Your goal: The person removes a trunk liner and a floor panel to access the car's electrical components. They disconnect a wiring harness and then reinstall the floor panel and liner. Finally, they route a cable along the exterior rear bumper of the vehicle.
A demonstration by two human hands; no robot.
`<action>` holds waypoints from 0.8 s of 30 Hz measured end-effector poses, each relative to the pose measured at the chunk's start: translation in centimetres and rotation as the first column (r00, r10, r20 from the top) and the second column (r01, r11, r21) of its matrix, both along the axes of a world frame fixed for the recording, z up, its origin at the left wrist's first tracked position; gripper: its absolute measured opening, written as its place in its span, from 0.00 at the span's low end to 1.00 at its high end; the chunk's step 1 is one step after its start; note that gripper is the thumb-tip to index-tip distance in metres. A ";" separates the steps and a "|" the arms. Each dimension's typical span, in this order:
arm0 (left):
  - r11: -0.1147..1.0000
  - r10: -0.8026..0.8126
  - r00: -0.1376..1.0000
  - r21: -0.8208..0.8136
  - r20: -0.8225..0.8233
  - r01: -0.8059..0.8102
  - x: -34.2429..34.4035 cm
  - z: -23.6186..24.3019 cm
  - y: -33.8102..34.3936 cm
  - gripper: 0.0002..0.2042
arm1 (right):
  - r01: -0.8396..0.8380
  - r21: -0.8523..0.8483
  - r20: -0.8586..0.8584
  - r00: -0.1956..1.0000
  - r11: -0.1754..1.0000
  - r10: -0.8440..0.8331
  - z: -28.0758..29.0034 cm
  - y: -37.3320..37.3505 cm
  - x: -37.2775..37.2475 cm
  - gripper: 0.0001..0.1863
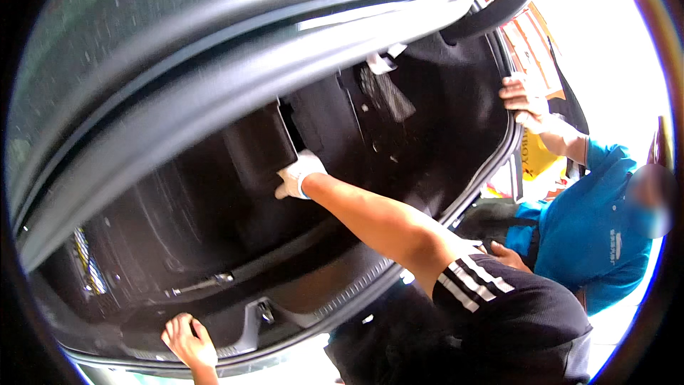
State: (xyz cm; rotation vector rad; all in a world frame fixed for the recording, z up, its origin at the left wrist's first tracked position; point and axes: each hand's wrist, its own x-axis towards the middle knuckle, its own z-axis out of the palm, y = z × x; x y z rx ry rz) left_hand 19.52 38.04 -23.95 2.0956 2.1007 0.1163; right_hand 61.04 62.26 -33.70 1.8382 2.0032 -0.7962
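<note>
Inside an open car trunk, my right hand [302, 172], in a white glove, is closed at the edge of a dark trunk panel [262, 144]. Some of its fingers are hidden behind that edge, beside a narrow dark gap. My bare left hand [189, 341] rests with its fingers apart on the trunk's near sill [149, 335], at the lower left. A metal tool like a wrench [203, 284] lies on the trunk floor between the left hand and the panel.
A co-worker in a blue shirt [595, 232] stands at the right, one hand [526, 102] on the trunk rim. Netting [393, 94] and white scraps [380, 64] lie deeper inside. A striped strip [90, 262] sits at left. The raised lid's strut cover [499, 11] arches at upper right.
</note>
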 end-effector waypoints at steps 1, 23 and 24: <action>0.999 -0.011 1.000 0.030 0.020 0.010 0.7 0.6 0.3 0.08 | -0.043 0.015 -0.016 0.999 0.999 0.044 -0.5 0.4 0.3 0.34; 1.000 0.019 0.989 0.017 0.150 -0.022 1.7 -1.0 1.2 0.10 | 0.553 0.370 -0.192 0.832 0.747 -0.521 -7.8 3.7 30.3 0.46; 1.000 0.021 0.996 0.022 0.087 -0.023 0.7 -0.2 0.8 0.10 | 0.681 0.154 -0.330 0.719 0.716 -0.612 -8.3 4.5 25.9 0.49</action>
